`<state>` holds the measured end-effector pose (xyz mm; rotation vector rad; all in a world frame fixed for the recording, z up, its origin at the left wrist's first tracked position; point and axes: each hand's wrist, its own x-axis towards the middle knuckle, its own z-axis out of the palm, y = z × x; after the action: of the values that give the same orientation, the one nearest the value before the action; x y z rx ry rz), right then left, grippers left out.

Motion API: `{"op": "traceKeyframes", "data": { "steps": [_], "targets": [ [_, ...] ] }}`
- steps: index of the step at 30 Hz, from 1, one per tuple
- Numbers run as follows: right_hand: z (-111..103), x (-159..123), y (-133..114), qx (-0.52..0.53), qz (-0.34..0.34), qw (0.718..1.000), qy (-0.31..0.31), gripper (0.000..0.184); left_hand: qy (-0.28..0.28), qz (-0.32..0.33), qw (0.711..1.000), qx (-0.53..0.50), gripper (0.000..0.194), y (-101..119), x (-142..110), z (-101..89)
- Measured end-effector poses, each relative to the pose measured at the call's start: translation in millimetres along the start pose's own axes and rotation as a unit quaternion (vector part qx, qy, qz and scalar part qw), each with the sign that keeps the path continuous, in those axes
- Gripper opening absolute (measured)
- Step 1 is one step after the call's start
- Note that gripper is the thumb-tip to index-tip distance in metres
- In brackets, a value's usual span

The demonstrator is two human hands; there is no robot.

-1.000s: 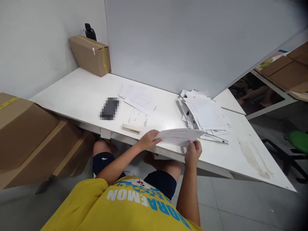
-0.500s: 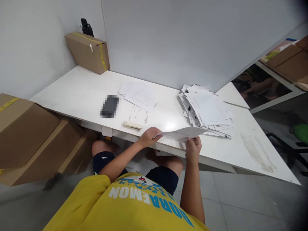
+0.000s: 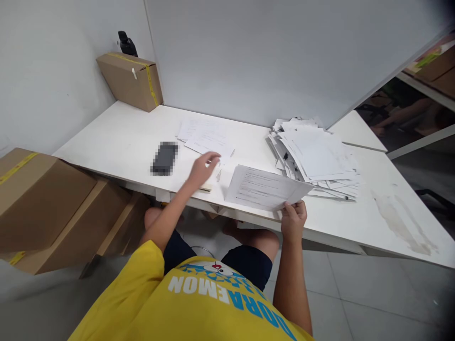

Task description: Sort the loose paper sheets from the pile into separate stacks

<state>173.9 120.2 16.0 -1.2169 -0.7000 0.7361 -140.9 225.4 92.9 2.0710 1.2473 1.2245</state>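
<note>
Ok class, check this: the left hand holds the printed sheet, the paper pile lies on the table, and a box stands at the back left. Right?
Not quite: the head view shows the right hand holding the printed sheet. The paper pile does lie on the table, and a box stands at the back left.

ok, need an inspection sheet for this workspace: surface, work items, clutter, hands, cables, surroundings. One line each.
Surface: white table, brownish stain toward its right end
Job's things: printed paper; stapler, mostly hidden
Clutter: untidy paper pile, loose sheets, blurred dark item
Left hand: over the table, fingers half curled, nothing seen in it
Right hand: grips the printed paper's near right corner
Cables: thin curved line near the legs; cannot tell if a cable
Surroundings: taped carton by the wall, dark bottle behind; more cartons at left
</note>
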Motion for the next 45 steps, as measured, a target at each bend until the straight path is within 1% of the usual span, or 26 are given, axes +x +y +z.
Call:
{"op": "traceKeyframes", "data": {
  "steps": [2,3,5,6,8,9,11,13,19,24,28,31,34,36,38,40,42,44,45],
  "targets": [
    [0,2,1,-0.013,0.006,1.000,0.000,0.035,-0.056,-0.060,0.992,0.093,0.033,-27,28,-30.1],
    [0,2,2,-0.017,0.009,1.000,0.000,0.036,-0.070,-0.084,0.982,0.157,0.038,-42,39,-41.3],
    [1,4,3,-0.025,0.012,1.000,0.001,0.038,-0.093,-0.129,0.951,0.267,0.053,-70,55,-53.6],
    [1,5,4,-0.028,0.014,1.000,0.004,0.038,-0.114,-0.139,0.936,0.303,0.058,-81,59,-54.8],
    [2,5,4,-0.031,0.016,0.999,0.009,0.039,-0.142,-0.136,0.917,0.346,0.059,-96,60,-50.1],
    [3,5,4,-0.033,0.017,0.999,0.011,0.039,-0.143,-0.126,0.915,0.356,0.054,-100,57,-45.6],
    [4,5,4,-0.037,0.016,0.999,0.016,0.040,-0.123,-0.103,0.919,0.360,0.044,-102,51,-36.7],
    [4,4,3,-0.044,0.020,0.999,0.018,0.040,-0.113,-0.086,0.929,0.342,0.039,-100,44,-31.4],
    [2,7,5,-0.069,0.021,0.997,0.016,0.041,-0.169,-0.035,0.952,0.252,0.031,-95,39,-33.6],
    [-1,9,11,-0.067,0.017,0.997,0.018,0.039,-0.188,0.027,0.953,0.234,0.029,-94,37,-32.0],
    [-4,11,13,-0.077,0.021,0.997,0.015,0.039,-0.193,0.039,0.954,0.228,0.029,-94,38,-31.5],
    [-6,14,10,-0.124,0.064,0.990,-0.015,0.046,-0.187,0.046,0.955,0.226,0.031,-92,40,-32.9],
    [-6,13,0,-0.150,0.113,0.981,-0.044,0.057,-0.141,0.054,0.968,0.199,0.030,-83,35,-34.8],
    [-6,7,-8,-0.141,0.138,0.978,-0.065,0.058,-0.117,0.060,0.978,0.161,0.029,-70,20,-35.3],
    [-6,-4,-15,-0.127,0.161,0.976,-0.080,0.059,-0.122,0.080,0.979,0.145,0.029,-52,-5,-34.0],
    [-8,-15,-19,-0.113,0.182,0.973,-0.084,0.061,-0.139,0.115,0.968,0.173,0.030,-33,-36,-30.3],
    [-10,-25,-21,-0.098,0.204,0.971,-0.083,0.062,-0.148,0.130,0.955,0.223,0.030,-18,-64,-24.7],
    [-12,-33,-21,-0.084,0.229,0.966,-0.089,0.062,-0.143,0.135,0.945,0.262,0.035,-10,-83,-18.3],
    [-12,-36,-21,-0.079,0.241,0.963,-0.093,0.062,-0.137,0.135,0.942,0.275,0.038,-9,-89,-15.2]
  ]
}}
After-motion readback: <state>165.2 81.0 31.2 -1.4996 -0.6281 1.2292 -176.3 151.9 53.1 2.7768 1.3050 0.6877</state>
